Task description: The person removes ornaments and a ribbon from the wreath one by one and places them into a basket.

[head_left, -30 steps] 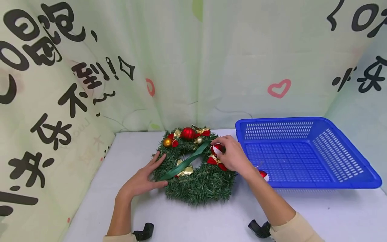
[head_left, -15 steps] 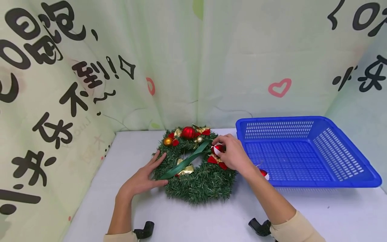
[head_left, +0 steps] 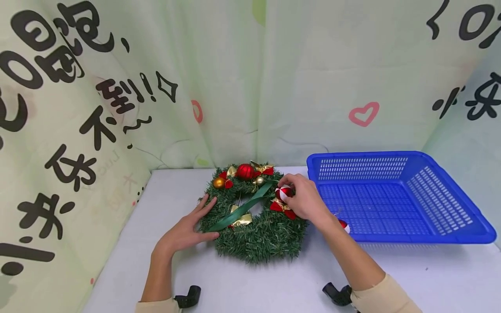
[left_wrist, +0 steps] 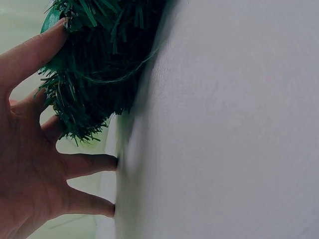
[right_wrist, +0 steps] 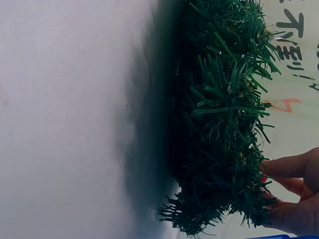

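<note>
A green tinsel wreath (head_left: 260, 243) lies flat on the white table. My left hand (head_left: 187, 229) rests on its left side with fingers spread. In the left wrist view its thumb (left_wrist: 37, 52) touches the wreath, while two fingertips reach down to the tabletop. At the wreath's upper right, my right hand (head_left: 303, 198) pinches a red-and-white striped bauble (head_left: 282, 192) between thumb and fingers, against the greenery. Just below that is a red bow (head_left: 282, 208). A dark green ribbon (head_left: 242, 208) runs diagonally across the wreath's centre hole.
Along the wreath's top sit a red bauble (head_left: 245, 171), a gold bauble (head_left: 218, 183) and small bows; a gold bow (head_left: 242, 218) lies by the hole. To the right stands a blue plastic basket (head_left: 426, 238). Another red-and-white bauble (head_left: 345, 225) lies beside its near-left corner, partly behind my right forearm.
The striped bauble has turned slightly in my right fingers. My left hand has stayed in place on the wreath, and the head view has shifted a little.
</note>
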`<move>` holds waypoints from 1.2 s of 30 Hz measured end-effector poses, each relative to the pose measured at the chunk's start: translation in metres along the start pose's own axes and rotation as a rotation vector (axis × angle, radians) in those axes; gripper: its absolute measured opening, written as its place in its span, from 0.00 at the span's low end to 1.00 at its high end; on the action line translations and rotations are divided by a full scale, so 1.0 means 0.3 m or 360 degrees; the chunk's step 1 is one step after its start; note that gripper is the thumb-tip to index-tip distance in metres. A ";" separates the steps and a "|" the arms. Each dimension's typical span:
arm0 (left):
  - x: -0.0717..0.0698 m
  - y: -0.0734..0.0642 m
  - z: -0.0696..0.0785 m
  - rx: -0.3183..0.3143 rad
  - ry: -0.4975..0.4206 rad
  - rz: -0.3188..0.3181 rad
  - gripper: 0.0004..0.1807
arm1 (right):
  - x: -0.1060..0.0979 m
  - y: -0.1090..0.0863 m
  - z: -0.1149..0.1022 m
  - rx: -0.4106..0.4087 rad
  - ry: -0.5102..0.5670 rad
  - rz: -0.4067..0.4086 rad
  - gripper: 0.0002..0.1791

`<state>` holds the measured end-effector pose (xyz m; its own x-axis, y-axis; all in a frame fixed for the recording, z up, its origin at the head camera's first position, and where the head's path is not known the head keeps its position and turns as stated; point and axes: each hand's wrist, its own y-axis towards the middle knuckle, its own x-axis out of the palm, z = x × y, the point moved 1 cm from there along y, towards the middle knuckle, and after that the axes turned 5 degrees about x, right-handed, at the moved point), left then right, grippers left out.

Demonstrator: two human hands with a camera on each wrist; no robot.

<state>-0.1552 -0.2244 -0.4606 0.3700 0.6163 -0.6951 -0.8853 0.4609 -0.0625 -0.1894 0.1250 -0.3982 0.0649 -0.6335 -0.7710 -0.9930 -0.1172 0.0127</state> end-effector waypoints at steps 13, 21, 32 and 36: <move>0.002 0.002 0.001 -0.0003 0.0010 0.0001 0.54 | -0.011 -0.007 0.014 -0.0021 0.0091 0.0042 0.15; 0.004 0.002 -0.003 0.0000 0.0004 0.0005 0.54 | -0.027 -0.014 0.009 -0.0052 0.0156 0.0044 0.15; 0.004 0.001 0.001 -0.0011 0.0017 0.0006 0.54 | -0.066 -0.026 -0.007 -0.0095 0.0212 0.0080 0.15; 0.005 0.002 -0.001 -0.0014 0.0026 0.0004 0.54 | -0.082 -0.035 -0.011 -0.0110 0.0214 0.0092 0.15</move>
<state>-0.1553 -0.2235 -0.4618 0.3632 0.6069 -0.7069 -0.8886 0.4538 -0.0669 -0.1802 0.1393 -0.3774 0.0252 -0.7366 -0.6758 -0.9866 -0.1273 0.1019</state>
